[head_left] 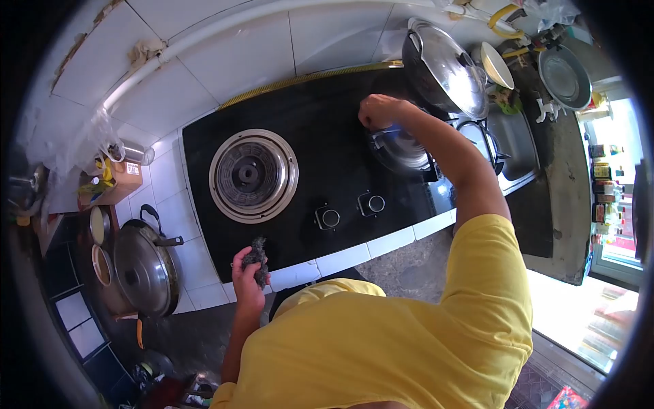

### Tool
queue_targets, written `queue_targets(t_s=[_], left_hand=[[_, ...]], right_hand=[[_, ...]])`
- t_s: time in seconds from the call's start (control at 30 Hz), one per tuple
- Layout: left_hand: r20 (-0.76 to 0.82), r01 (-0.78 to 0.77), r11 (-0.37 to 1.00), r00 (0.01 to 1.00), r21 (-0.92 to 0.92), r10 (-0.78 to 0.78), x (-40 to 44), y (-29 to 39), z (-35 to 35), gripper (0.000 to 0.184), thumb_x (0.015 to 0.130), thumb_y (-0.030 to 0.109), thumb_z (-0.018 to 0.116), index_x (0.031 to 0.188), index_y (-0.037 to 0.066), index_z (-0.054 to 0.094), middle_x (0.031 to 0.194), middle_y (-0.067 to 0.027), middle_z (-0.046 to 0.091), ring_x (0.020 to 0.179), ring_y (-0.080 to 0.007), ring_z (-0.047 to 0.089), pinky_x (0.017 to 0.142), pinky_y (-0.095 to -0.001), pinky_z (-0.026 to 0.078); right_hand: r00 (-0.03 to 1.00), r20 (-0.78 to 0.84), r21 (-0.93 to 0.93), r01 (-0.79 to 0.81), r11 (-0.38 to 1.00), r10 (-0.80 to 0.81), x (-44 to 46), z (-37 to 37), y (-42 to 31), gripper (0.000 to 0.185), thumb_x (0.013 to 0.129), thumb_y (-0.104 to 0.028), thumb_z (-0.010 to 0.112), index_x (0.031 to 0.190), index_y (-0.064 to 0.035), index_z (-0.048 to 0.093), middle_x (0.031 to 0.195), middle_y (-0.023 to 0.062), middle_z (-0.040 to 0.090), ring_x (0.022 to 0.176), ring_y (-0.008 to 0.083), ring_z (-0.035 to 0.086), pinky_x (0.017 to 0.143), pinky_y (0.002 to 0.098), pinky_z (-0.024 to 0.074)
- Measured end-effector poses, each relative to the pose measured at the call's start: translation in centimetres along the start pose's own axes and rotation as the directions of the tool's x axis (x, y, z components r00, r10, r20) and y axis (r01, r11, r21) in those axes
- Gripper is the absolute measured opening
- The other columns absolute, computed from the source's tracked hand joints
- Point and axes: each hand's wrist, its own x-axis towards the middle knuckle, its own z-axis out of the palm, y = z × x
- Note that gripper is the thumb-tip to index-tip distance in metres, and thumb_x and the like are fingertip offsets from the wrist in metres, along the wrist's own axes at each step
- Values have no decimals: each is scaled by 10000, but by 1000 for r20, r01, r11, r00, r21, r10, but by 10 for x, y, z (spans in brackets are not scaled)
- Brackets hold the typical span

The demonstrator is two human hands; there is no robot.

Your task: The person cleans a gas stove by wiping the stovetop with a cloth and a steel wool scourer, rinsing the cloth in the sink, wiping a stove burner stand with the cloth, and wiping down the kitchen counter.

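My left hand (249, 278) is closed around a dark grey crumpled wad (256, 259), a rag or scouring pad, just over the front edge of the black glass cooktop (317, 146). Stretched across the cooktop, my right hand (381, 112) has its fingers curled down near the back. Whatever those fingers may hold is hidden. Just below it sits the right burner (403, 151), partly covered by my forearm. The left burner (249, 175) shows its bare metal rings. Two control knobs (330, 218) are set near the front.
A large lidded wok (446, 68) stands behind the right burner, beside a pale bowl (496, 65). The sink (514, 146) lies to the right. At left are a lidded pan (142, 269) and a cardboard box (122, 183). A white pipe (204, 44) runs along the tiled wall.
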Motion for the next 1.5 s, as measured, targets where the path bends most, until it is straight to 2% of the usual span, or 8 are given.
queue_targets(t_s=[0.1,0.67,0.8,0.87,1.03,1.23,1.33,1.5], left_hand=[[-19,-5,1000,1000,-3,5,3,0,3,392,738,3,477,1116,104,463,856,-127,567,541,-179,503,427,-278,420],[-10,34,999,999,23,-34,5,-5,21,376,742,4,475,1102,112,475,842,-122,580,523,-173,506,422,-269,415],[17,-5,999,1000,42,4,4,-11,15,386,735,19,476,1110,115,475,853,-140,578,531,-184,520,419,-286,427],[-27,15,998,1000,58,-13,4,-12,15,389,735,21,475,1113,114,473,856,-141,579,536,-188,522,415,-283,425],[45,8,997,999,74,-11,0,-8,19,390,737,26,464,1121,97,467,865,-165,574,540,-194,524,413,-278,422],[113,22,996,993,91,-33,0,-4,21,376,758,43,461,1132,87,454,866,-149,574,537,-167,521,429,-265,421],[187,12,994,982,106,-32,3,-5,16,374,759,47,469,1130,90,456,863,-146,574,530,-162,520,425,-264,420],[236,-9,989,971,146,-26,1,3,11,379,751,47,478,1127,91,453,854,-136,572,529,-165,513,426,-263,416]], right_hand=[[993,-43,-60,109,992,-112,-2,1,-3,85,593,-131,652,669,-167,663,702,12,634,696,211,624,611,314,504],[970,2,45,-242,969,242,-4,-14,-2,189,636,-177,623,819,-142,653,808,92,638,827,273,619,689,376,502],[878,-205,3,-441,898,432,12,-21,-4,234,707,-232,598,883,-85,645,882,125,640,866,277,616,722,400,496],[867,-337,231,-302,925,367,26,-38,-15,266,756,-251,559,926,-60,631,877,159,638,894,285,609,747,406,488],[957,-284,-248,-128,960,54,95,73,-78,429,805,-158,462,1223,-62,449,1310,177,377,1079,424,476,899,429,406],[903,-430,436,230,870,-23,-46,91,-134,438,670,47,448,1075,-46,589,1271,125,466,1188,326,416,985,382,351],[849,-433,679,86,729,302,-95,112,-128,402,641,75,454,974,-49,640,1191,101,538,1183,287,428,989,366,349],[592,-557,541,-274,795,583,-183,167,-147,418,632,72,455,988,-54,634,1173,107,546,1141,297,460,979,375,356]])
